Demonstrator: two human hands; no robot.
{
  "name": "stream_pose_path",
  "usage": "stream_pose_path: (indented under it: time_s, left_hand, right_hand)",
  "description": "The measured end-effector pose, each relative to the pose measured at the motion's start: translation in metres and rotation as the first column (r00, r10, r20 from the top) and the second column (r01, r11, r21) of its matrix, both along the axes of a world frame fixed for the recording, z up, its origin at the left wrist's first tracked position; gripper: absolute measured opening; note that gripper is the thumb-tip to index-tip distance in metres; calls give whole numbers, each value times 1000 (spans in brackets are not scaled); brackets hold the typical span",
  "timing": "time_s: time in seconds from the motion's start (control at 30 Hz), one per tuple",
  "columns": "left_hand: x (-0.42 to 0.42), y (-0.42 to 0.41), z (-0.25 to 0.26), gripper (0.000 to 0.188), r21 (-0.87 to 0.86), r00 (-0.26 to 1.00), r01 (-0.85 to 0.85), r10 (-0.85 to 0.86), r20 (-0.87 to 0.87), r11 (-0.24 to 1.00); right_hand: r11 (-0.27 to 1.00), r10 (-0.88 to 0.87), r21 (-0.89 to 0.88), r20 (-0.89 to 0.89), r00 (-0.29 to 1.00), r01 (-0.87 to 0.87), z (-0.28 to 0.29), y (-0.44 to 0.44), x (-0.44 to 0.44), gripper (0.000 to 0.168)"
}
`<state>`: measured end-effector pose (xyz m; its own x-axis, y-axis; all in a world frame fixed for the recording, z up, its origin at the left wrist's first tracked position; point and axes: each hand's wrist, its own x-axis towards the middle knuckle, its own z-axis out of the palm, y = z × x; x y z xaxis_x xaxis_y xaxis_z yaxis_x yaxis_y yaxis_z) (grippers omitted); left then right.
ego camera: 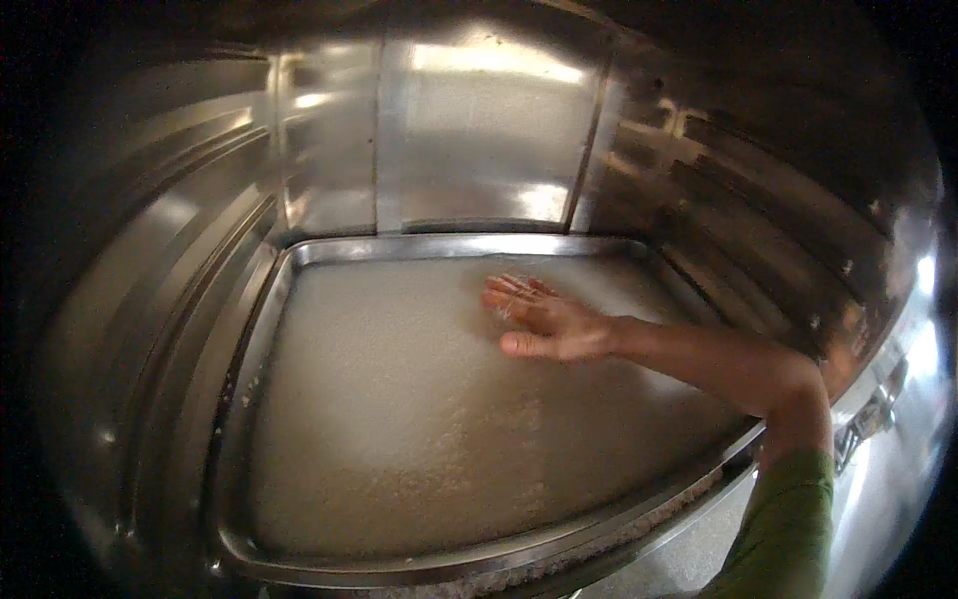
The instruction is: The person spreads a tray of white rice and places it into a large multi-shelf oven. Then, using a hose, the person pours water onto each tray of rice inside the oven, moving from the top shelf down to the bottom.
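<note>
A wide, shallow stainless-steel tray (460, 243) lies before me, filled with cloudy water over small white grains (374, 359) that look like rice. Over the tray's right half, my right hand (550, 318) is stretched flat, palm down. Its thumb stands apart from the fingers, and nothing is gripped. The fingers look wet, with whitish grains or film on them; they touch or hover just above the water, and I cannot tell which. My left hand is out of view.
Metal walls of a steel cabinet enclose the tray, with ribbed rails on the left side wall (187, 217) and an upright back panel (490, 142). A crusted ledge (636, 528) runs along the front. At the right is a latch-like fitting (868, 427) by the opening.
</note>
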<state>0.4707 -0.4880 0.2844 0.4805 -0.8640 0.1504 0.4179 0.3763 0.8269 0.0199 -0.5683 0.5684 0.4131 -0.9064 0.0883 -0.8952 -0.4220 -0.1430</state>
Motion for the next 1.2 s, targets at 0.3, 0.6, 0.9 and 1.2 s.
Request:
stream_pose_path:
  time_s: [0.3, 0.6, 0.9, 1.2]
  left_hand:
    - [11, 32, 17, 36, -21, 1000, -25, 25, -13, 999]
    - [26, 59, 21, 35, -41, 998, -55, 55, -17, 998]
    - [11, 53, 2, 35, -49, 994, -25, 20, -104, 999]
    - [16, 52, -3, 34, -73, 992, 0, -10, -129, 997]
  right_hand:
    - [727, 682, 148, -35, 731, -671, 23, 73, 90, 57]
    - [579, 801, -57, -144, 581, -813, -3, 4, 160, 48]
    - [951, 308, 42, -32, 951, -307, 13, -54, 76, 66]
    - [974, 207, 85, 65, 976, -212, 2, -51, 122, 80]
